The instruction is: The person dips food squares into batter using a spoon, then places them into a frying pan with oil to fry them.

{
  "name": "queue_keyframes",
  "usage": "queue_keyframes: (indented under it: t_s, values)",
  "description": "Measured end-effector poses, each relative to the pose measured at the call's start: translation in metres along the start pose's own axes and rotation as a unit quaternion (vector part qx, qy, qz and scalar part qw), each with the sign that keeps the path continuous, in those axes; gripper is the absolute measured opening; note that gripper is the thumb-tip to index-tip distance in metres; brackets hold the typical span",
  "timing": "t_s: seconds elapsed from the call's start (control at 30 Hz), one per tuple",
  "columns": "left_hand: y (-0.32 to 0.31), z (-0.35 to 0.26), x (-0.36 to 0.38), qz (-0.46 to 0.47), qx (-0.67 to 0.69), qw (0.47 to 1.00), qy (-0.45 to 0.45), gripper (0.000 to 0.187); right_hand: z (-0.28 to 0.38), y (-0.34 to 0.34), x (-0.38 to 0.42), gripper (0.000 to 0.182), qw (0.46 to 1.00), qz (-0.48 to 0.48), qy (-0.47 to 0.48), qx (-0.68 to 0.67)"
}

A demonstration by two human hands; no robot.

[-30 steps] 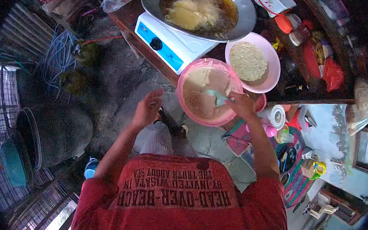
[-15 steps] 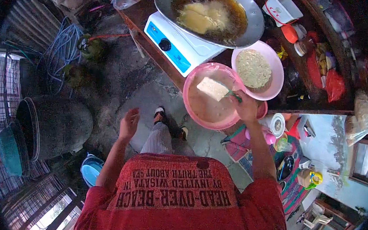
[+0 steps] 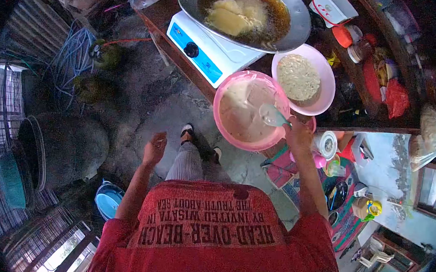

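My right hand [image 3: 299,135] is closed round the handle of a pale green spatula [image 3: 275,116], whose blade tilts over the pink basin [image 3: 218,116]. Cloudy beige batter [image 3: 247,123] fills that basin. A pale slab [image 3: 239,94] lies in the batter near the far left side, partly coated. Held out over the floor at left, my left hand [image 3: 155,148] is empty with its fingers loosely apart. In the wok [image 3: 299,26], pale yellow pieces [image 3: 231,17] sit in bubbling brown oil. A lighter pink bowl [image 3: 327,99] of whitish shredded food [image 3: 299,77] stands beside the basin.
Under the wok is a white and blue gas stove [image 3: 197,51] on a wooden table [image 3: 157,27]. Jars, bags and a white container [image 3: 335,9] crowd its right side. Large dark tubs [image 3: 67,141] and a blue basin [image 3: 109,200] stand on the left.
The pale slab has left the spatula and now lies in the batter. The spatula blade has shifted slightly right and down with my right hand. My left hand has barely moved.
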State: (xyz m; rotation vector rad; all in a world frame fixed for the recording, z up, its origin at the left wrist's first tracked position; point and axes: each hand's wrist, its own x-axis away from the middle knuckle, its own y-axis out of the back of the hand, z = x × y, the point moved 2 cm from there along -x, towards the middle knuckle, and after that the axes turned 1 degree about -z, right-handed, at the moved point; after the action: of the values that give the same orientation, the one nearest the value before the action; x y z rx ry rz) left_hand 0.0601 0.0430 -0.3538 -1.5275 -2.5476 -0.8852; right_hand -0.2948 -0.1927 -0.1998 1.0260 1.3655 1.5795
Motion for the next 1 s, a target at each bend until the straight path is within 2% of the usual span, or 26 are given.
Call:
queue_keyframes:
  t_s: [0.07, 0.13, 0.23, 0.3, 0.37, 0.4, 0.47, 0.5, 0.57, 0.6, 0.63, 0.77, 0.8, 0.83, 0.87, 0.9, 0.97, 1.0]
  values:
    - [0.002, -0.004, 0.002, 0.051, -0.136, 0.989, 0.025, 0.024, -0.004, -0.01, -0.005, 0.022, 0.999, 0.003, 0.009, 0.054]
    - [-0.003, 0.014, 0.005, 0.037, -0.138, 0.99, 0.006, 0.024, 0.004, -0.015, -0.012, 0.026, 0.99, 0.125, -0.062, -0.013]
    - [-0.005, 0.053, 0.012, 0.039, -0.139, 0.99, 0.0, 0.025, 0.015, -0.013, -0.014, 0.027, 0.99, 0.107, -0.044, -0.077]
    - [-0.005, 0.082, 0.018, 0.055, -0.137, 0.989, 0.014, 0.024, 0.021, -0.013, -0.016, 0.028, 0.991, 0.114, -0.042, -0.056]
    - [-0.005, 0.116, 0.026, 0.076, -0.116, 0.984, 0.108, 0.026, 0.024, -0.011, -0.014, 0.029, 0.991, 0.119, -0.042, -0.033]
    - [-0.005, 0.142, 0.025, 0.074, -0.115, 0.985, 0.109, 0.026, 0.027, -0.007, -0.014, 0.028, 0.993, 0.107, -0.041, -0.028]
    - [-0.003, 0.204, 0.029, 0.118, -0.129, 0.967, 0.188, 0.024, 0.032, -0.007, -0.015, 0.027, 0.994, 0.097, -0.037, -0.025]
    - [0.002, 0.222, 0.035, 0.118, -0.13, 0.966, 0.188, 0.024, 0.033, -0.008, -0.016, 0.027, 0.993, 0.098, -0.044, -0.045]
    - [0.004, 0.243, 0.042, 0.176, -0.228, 0.956, 0.05, 0.022, 0.037, -0.004, -0.017, 0.028, 0.992, 0.096, -0.052, -0.063]
    - [0.002, 0.253, 0.043, 0.175, -0.227, 0.957, 0.048, 0.022, 0.044, 0.002, -0.018, 0.028, 0.989, 0.124, -0.054, -0.065]
    - [0.002, 0.263, 0.045, 0.165, -0.236, 0.954, 0.079, 0.022, 0.051, 0.003, -0.019, 0.028, 0.985, 0.152, -0.055, -0.068]
    - [0.003, 0.288, 0.047, 0.128, -0.276, 0.931, 0.2, 0.023, 0.059, -0.005, -0.019, 0.028, 0.986, 0.146, -0.054, -0.052]
    - [0.006, 0.271, 0.046, 0.128, -0.275, 0.932, 0.199, 0.023, 0.061, -0.008, -0.02, 0.028, 0.986, 0.147, -0.054, -0.05]
    - [0.01, 0.231, 0.046, 0.19, -0.382, 0.901, 0.075, 0.023, 0.062, -0.01, -0.021, 0.028, 0.987, 0.148, -0.052, -0.048]
    - [0.012, 0.205, 0.048, 0.246, -0.477, 0.842, -0.051, 0.024, 0.062, -0.014, -0.023, 0.028, 0.987, 0.148, -0.051, -0.048]
    - [0.009, 0.216, 0.044, 0.245, -0.478, 0.842, -0.05, 0.024, 0.062, -0.018, -0.024, 0.029, 0.987, 0.146, -0.046, -0.048]
    - [0.0, 0.255, 0.031, 0.2, -0.347, 0.916, -0.008, 0.023, 0.061, -0.019, -0.025, 0.029, 0.988, 0.143, -0.041, -0.047]
    - [-0.002, 0.252, 0.03, 0.198, -0.347, 0.917, -0.008, 0.023, 0.059, -0.018, -0.026, 0.03, 0.986, 0.145, -0.044, -0.073]
